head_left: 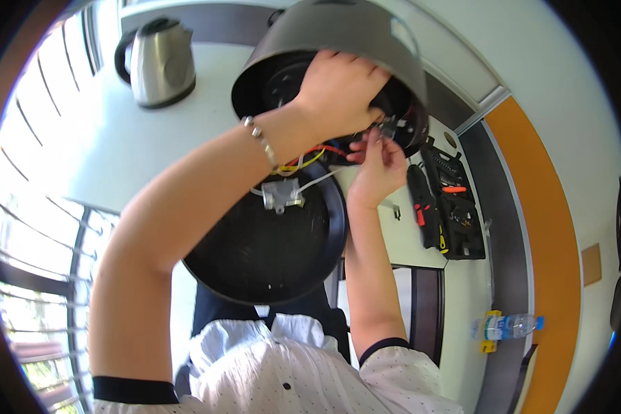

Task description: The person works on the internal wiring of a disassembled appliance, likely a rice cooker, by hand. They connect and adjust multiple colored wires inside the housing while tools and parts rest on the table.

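A dark grey cylindrical appliance housing (338, 31) lies tipped, its open underside toward me. My left hand (341, 90) reaches into that opening with its fingers curled; the fingertips are hidden, and the thumb comes close to a small grey and translucent part (388, 127). From below, my right hand (381, 165) pinches this part between thumb and fingers at the opening's right edge. Red and yellow wires (315, 157) run out under my left wrist. A white cable leads to a small metal box (281, 195) resting in a round black pan-shaped piece (265, 248) just before me.
A steel electric kettle (162, 62) stands at the far left of the white table (217, 76). To the right lies an opened black tool case (462, 221) with tools. A water bottle (514, 326) is farther right, beside something yellow (490, 345). Window bars (41, 241) line the left side.
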Available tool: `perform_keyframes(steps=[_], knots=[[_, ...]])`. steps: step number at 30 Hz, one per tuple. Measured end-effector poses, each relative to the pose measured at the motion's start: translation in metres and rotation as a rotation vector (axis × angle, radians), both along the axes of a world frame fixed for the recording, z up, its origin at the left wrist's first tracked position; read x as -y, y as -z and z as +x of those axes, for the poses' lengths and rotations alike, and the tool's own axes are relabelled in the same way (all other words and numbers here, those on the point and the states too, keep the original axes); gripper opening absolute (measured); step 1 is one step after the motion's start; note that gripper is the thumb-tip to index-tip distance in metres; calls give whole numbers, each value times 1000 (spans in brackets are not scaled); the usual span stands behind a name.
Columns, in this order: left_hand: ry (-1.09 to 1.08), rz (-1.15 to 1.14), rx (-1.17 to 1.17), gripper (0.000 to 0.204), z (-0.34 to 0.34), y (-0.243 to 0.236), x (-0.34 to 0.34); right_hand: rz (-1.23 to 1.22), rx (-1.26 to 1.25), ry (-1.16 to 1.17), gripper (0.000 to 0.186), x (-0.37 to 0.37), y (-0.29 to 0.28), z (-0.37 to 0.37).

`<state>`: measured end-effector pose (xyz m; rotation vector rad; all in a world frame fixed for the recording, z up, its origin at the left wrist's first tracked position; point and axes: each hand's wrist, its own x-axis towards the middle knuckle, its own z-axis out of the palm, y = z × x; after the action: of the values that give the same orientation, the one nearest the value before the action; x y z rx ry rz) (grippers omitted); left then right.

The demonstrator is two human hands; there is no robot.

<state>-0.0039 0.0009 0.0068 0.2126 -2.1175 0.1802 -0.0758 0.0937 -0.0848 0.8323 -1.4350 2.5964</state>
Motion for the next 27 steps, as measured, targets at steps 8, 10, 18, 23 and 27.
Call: perform_keyframes(steps=[8,10,18,23,27], knots=[[-74,-76,-90,53,1,1,5,-119,-9,-125,13,10,7,-1],[-61,-103,-106,55,-4,-1,1,-83,-19,-113,11,4,5,-3],[-47,-245,-202,62,-11,-2,-1,-65,6,-167,9,-3,4,-11],[-80,-279,-196,67,-12,1,3,-74,75,-217,12,-2,0,-7],[-85,-273,-170,67,-11,1,3,-96,86,-214,14,-2,-1,-5]])
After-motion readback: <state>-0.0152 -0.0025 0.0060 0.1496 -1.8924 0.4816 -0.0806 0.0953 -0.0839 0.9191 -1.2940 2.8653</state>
